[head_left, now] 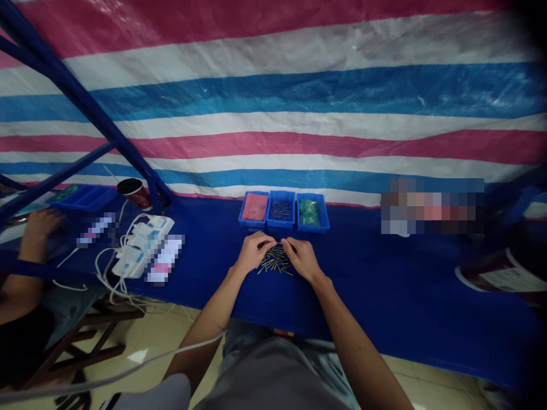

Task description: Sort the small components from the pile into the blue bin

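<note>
Over a pile of thin, slender metal-looking pieces (276, 262), both my hands are held close together. My left hand (253, 251) is closed in a pinch, its fingertips pointing right. Facing it, my right hand (303, 257) is pinched too, thumb toward the left hand. A tiny light-coloured bit shows between the two sets of fingertips, too small to name. Just beyond the hands stand three small blue bins: one with pink sheets or packets (255, 206), one with dark slender pieces (281, 209), one with green packets (309, 212).
On the left lie a white power strip (143, 245) with tangled cables and a dark cup (135, 192). Another person's hand (43, 222) is near a blue divided tray (88, 197). A blue metal frame (81, 102) slants at left; a reddish container (504, 270) stands right.
</note>
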The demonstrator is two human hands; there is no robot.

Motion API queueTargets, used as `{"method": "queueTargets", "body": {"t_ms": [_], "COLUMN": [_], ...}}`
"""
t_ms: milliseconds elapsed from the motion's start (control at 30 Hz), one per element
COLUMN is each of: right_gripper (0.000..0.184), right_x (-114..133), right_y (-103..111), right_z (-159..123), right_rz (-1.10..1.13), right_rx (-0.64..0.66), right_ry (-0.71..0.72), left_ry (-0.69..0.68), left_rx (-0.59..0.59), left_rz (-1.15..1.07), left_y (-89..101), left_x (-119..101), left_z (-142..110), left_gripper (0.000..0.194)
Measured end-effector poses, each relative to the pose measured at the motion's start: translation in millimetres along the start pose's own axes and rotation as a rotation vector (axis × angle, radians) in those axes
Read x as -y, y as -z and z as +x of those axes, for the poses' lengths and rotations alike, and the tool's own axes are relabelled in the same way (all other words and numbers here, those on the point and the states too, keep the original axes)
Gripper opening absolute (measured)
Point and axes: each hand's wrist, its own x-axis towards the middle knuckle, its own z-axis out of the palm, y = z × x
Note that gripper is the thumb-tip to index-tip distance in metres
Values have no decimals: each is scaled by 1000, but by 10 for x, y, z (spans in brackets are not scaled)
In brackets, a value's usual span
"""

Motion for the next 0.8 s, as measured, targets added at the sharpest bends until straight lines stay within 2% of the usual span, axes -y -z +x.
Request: {"method": "queueTargets", "body": {"t_ms": [267,800], "right_gripper": [28,20], "right_x": [2,-12], "right_y": [20,6], "right_z": [7,13], "right_rz": [126,129], "right_rx": [-46,-147], "right_ry": [-21,11], "left_ry": [26,34], "left_rx": [-10,-22], "left_rz": [9,25], "left_y": [4,17], "left_x": [24,-15], "left_z": [-14,4], "left_gripper": [22,21]}}
